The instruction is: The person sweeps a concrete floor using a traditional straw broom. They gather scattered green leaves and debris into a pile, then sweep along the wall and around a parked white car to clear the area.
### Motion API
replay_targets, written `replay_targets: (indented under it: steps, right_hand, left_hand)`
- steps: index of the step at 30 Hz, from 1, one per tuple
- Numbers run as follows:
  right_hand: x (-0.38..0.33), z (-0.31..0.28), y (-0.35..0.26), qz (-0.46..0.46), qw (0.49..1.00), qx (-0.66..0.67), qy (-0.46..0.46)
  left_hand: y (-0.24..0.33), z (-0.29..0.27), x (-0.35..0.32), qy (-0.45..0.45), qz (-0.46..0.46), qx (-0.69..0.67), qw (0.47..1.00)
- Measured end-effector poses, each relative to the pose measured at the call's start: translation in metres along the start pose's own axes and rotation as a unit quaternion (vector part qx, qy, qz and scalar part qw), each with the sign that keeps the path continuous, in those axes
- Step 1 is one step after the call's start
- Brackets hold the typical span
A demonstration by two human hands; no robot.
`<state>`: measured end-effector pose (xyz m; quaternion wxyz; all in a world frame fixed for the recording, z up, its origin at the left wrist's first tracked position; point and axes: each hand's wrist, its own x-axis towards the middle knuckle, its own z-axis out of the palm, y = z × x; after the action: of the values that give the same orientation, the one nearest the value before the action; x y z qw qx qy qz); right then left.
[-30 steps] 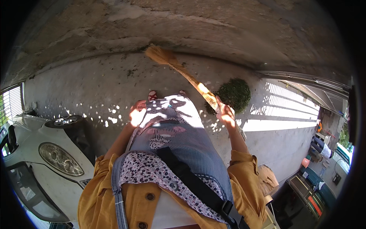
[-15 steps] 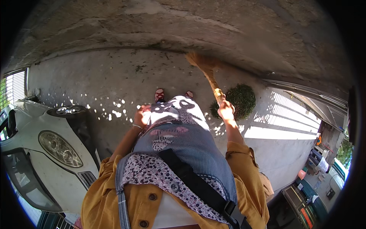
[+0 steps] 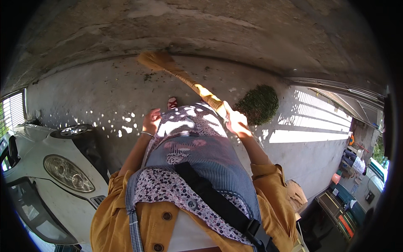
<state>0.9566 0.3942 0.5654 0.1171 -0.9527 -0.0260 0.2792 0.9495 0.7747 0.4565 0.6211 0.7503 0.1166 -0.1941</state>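
My right hand (image 3: pixel 236 121) is wrapped round the handle of a straw broom (image 3: pixel 191 82). The broom slants up and to the left, its tan bristles at the foot of the wall. Beside my right hand lies a heap of green clippings (image 3: pixel 259 105) on the concrete floor. My left hand (image 3: pixel 151 120) hangs free by the apron (image 3: pixel 195 126), its fingers loosely curled and apart, with nothing in them. Bits of leaf (image 3: pixel 147 77) lie scattered on the floor near the bristles.
A rough wall (image 3: pixel 235 29) runs along the far side. To the left stands a white car (image 3: pixel 42 168), its headlight (image 3: pixel 69 172) facing me. A cardboard box (image 3: pixel 296 195) is close behind my right elbow. Shelving and clutter (image 3: pixel 336 210) fill the far right.
The broom's bristles have swept left along the foot of the wall. My right hand has moved left with the handle. My left hand has lifted slightly.
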Motion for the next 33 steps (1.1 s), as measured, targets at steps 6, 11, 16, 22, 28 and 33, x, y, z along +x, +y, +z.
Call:
replay_targets:
  steps: [6,11,16,22,28,33]
  right_hand:
    - [-0.041,0.081,0.060,0.046,0.943,-0.282,0.174]
    - [-0.083,0.069,0.044,0.028,0.981,0.178,0.072]
    - [-0.102,0.074,-0.008,0.105,0.989,0.048,0.095]
    - [-0.101,0.076,-0.009,0.261,0.957,0.129,0.016]
    - [-0.109,0.116,0.022,0.347,0.912,0.205,0.074]
    - [-0.053,0.134,0.062,0.393,0.897,0.196,0.056]
  left_hand:
    - [-0.005,-0.001,-0.004,-0.042,0.011,0.036,0.998]
    - [0.016,0.006,0.009,-0.071,0.025,0.090,0.993]
    - [-0.013,-0.025,0.036,-0.087,0.008,0.067,0.994]
    - [-0.008,-0.044,0.047,-0.088,0.012,0.144,0.986]
    - [-0.014,-0.052,0.019,-0.069,0.033,0.180,0.981]
    - [-0.010,-0.027,-0.020,-0.072,0.009,0.209,0.975]
